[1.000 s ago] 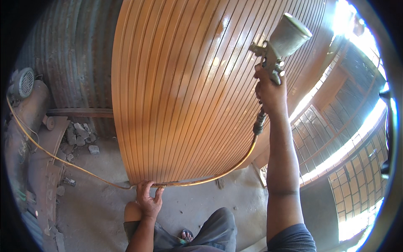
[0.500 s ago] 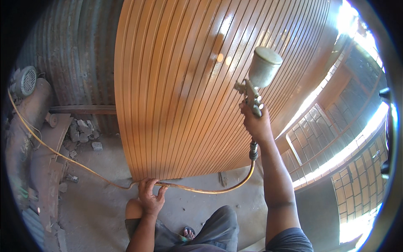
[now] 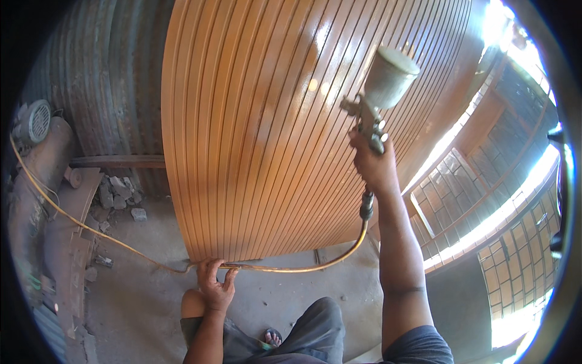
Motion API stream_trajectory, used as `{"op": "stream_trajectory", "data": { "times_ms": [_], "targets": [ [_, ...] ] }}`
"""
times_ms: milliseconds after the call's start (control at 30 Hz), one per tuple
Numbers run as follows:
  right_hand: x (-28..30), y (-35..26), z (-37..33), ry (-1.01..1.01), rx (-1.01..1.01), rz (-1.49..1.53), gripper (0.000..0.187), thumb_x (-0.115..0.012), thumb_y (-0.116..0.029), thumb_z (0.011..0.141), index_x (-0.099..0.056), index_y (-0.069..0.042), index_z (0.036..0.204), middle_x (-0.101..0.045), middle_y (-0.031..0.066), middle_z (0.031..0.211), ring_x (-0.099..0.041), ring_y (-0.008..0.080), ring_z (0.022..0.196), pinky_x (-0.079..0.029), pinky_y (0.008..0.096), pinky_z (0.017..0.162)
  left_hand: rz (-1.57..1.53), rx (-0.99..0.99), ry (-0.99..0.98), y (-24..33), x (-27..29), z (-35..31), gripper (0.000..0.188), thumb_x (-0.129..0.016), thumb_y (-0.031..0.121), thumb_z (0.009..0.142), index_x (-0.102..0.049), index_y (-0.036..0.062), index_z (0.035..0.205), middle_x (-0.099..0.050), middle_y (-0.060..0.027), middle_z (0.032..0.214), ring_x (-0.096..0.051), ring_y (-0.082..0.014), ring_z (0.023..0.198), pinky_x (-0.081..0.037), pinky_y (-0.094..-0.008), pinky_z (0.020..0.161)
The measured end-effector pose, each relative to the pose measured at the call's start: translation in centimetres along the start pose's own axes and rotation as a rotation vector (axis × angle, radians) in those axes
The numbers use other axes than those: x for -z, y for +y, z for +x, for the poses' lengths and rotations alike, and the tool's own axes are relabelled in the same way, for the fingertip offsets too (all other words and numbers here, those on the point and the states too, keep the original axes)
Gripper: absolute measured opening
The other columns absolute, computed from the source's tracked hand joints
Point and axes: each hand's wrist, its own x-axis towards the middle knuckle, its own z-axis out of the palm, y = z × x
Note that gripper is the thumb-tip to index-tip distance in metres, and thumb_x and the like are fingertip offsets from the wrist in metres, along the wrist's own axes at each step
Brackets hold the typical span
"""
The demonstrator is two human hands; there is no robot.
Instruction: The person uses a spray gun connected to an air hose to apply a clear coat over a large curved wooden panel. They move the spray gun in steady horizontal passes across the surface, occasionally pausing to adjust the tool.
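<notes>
My right hand [image 3: 374, 161] is wrapped round the handle of a metal spray gun [image 3: 367, 118], raised in front of the panel with its nozzle toward the left. A grey paint cup [image 3: 391, 77] sits on top of the gun, tilted to the right. From the handle's base a yellow air hose [image 3: 309, 269] curves down and left. Low in the middle, my left hand [image 3: 216, 285] grips that hose near the panel's bottom edge. The tall, ribbed orange-brown panel [image 3: 242, 133] fills the centre and shines wet-looking at the upper right.
An air compressor [image 3: 51, 151] with a motor stands at the far left, the hose running to it. Broken rubble [image 3: 118, 193] lies on the concrete floor [image 3: 139, 255]. Corrugated metal sheeting [image 3: 115, 73] stands behind. A brick-patterned wall [image 3: 515, 267] is at right.
My right hand and the spray gun have moved up and slightly right along the panel. The hose near the gun has risen with them. My left hand stays nearly in place.
</notes>
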Motion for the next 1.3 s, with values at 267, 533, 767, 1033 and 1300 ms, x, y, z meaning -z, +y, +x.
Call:
{"op": "stream_trajectory", "data": {
  "times_ms": [267, 533, 767, 1033, 1300],
  "targets": [
    [0.8, -7.3, 3.9, 0.123, 0.063, 0.143, 0.03, -0.075, -0.033, 0.103, -0.068, -0.006, 0.092, -0.055, -0.0019, 0.059, -0.051, 0.0084, 0.048, -0.038, 0.0279, 0.046, -0.026, 0.058, 0.023, 0.5, 0.8, 0.9, 0.037, -0.09, 0.016, 0.087, -0.069, 0.0074, 0.116, -0.061, -0.0132, 0.116, -0.063, -0.0333, 0.106, -0.053, -0.0445, 0.093],
    [1.8, -9.1, 5.1, 0.215, 0.233, 0.21, 0.028, -0.075, -0.031, 0.103, -0.068, -0.005, 0.094, -0.057, -0.0014, 0.061, -0.052, 0.0085, 0.048, -0.038, 0.0267, 0.045, -0.055, 0.044, 0.097, 1.7, 1.2, 2.1, 0.035, -0.089, 0.021, 0.088, -0.07, 0.0062, 0.113, -0.06, -0.012, 0.114, -0.062, -0.0313, 0.105, -0.053, -0.0442, 0.092],
    [1.0, -7.3, 5.0, 0.089, 0.093, 0.201, 0.025, -0.077, -0.028, 0.102, -0.067, -0.006, 0.096, -0.054, -0.0025, 0.06, -0.05, 0.0085, 0.047, -0.037, 0.0279, 0.045, -0.028, 0.003, 0.055, 0.9, 1.1, 1.5, 0.036, -0.088, 0.018, 0.085, -0.069, 0.005, 0.113, -0.059, -0.0142, 0.113, -0.062, -0.0336, 0.105, -0.052, -0.0463, 0.092],
    [0.0, -3.3, 4.2, 0.003, 0.09, 0.084, 0.021, -0.077, -0.024, 0.102, -0.066, -0.005, 0.102, -0.06, -0.0012, 0.073, -0.052, 0.0085, 0.051, -0.041, 0.0285, 0.046, 0.02, 0.033, 0.018, 0.2, 1.1, 0.8, 0.036, -0.086, 0.013, 0.083, -0.069, 0.0051, 0.113, -0.061, -0.0156, 0.115, -0.064, -0.0358, 0.107, -0.053, -0.0477, 0.093],
    [-0.7, -0.8, 0.7, -0.099, -0.011, 0.004, 0.024, -0.075, -0.022, 0.103, -0.066, 0.0, 0.102, -0.062, 0.002, 0.075, -0.055, 0.0117, 0.07, -0.048, 0.035, 0.067, 0.032, -0.011, 0.004, 0.2, 1.1, 0.8, 0.038, -0.086, 0.013, 0.083, -0.069, 0.0059, 0.116, -0.061, -0.0156, 0.119, -0.064, -0.0355, 0.109, -0.054, -0.0474, 0.094]
  ]
}}
